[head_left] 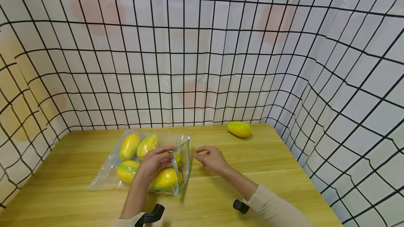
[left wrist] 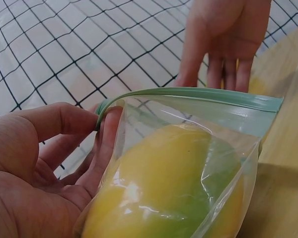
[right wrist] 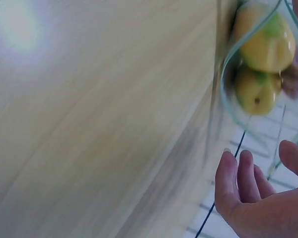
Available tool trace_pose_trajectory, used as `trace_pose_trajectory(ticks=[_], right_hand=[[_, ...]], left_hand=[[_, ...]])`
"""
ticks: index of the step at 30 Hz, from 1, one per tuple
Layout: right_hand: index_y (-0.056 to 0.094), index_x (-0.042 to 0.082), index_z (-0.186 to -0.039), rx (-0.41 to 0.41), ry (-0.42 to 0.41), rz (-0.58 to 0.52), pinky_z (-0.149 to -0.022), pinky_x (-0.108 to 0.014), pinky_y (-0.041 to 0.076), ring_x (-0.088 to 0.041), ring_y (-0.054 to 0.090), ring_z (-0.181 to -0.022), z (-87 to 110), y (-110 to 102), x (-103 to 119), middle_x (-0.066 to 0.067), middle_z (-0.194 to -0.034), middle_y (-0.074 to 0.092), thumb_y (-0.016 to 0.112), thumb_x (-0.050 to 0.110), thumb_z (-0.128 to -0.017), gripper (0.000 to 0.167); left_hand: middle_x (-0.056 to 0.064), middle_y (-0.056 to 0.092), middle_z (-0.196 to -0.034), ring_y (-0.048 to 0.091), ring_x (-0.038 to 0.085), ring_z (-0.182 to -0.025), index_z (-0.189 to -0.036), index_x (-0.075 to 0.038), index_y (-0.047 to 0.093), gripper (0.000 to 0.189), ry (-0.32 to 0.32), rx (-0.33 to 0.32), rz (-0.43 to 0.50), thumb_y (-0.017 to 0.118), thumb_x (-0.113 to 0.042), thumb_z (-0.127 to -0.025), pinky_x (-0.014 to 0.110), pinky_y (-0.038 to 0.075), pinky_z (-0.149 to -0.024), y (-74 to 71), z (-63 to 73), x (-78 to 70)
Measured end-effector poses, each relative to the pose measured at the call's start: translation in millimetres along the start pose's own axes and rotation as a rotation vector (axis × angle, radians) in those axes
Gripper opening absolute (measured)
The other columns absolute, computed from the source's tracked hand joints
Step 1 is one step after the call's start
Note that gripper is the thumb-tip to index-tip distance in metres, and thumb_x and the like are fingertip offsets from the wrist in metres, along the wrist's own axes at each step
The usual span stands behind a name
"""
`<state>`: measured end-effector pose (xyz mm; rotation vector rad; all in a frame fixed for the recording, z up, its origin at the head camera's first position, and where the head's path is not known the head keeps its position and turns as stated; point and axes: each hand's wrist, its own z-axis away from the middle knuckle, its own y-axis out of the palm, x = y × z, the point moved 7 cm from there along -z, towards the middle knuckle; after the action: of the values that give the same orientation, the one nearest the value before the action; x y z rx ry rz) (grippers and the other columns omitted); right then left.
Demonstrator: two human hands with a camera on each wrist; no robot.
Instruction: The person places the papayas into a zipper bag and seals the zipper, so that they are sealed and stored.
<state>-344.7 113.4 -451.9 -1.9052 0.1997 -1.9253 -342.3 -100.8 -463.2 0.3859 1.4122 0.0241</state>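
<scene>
A clear zip bag (head_left: 105, 172) with a green zip edge lies on the table, holding several yellow-green mangoes (head_left: 130, 147). My left hand (head_left: 156, 162) pinches the bag's upper rim between thumb and fingers, and the mouth gapes to the right. Close under that rim, the left wrist view shows one mango (left wrist: 164, 178) through the plastic. Just right of the mouth is my right hand (head_left: 212, 158), its fingers loosely bent and holding nothing. In the right wrist view two mangoes (right wrist: 265, 44) show inside the open mouth, past the right hand (right wrist: 258, 198).
A single mango (head_left: 240, 129) lies at the back right of the wooden table (head_left: 252, 157). Black grid netting (head_left: 192, 62) over pale cloth rises behind the table and along both sides.
</scene>
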Motion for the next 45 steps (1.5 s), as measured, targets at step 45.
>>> trace_pose_trajectory(ticks=[45], right_hand=[[0.015,0.01,-0.163,-0.184,0.201,0.48,-0.114,-0.067,0.033,-0.056,0.027,-0.144,-58.5,-204.8,-51.9,-0.034,-0.162,0.021,0.07,0.048,-0.092,0.098]], left_hand=[[0.003,0.069,-0.093,0.068,0.012,-0.074,-0.131,0.008,0.063,0.037,-0.003,0.024,0.02,0.06,0.003,-0.095,0.027,0.063,-0.075,-1.2,-3.0,2.6]])
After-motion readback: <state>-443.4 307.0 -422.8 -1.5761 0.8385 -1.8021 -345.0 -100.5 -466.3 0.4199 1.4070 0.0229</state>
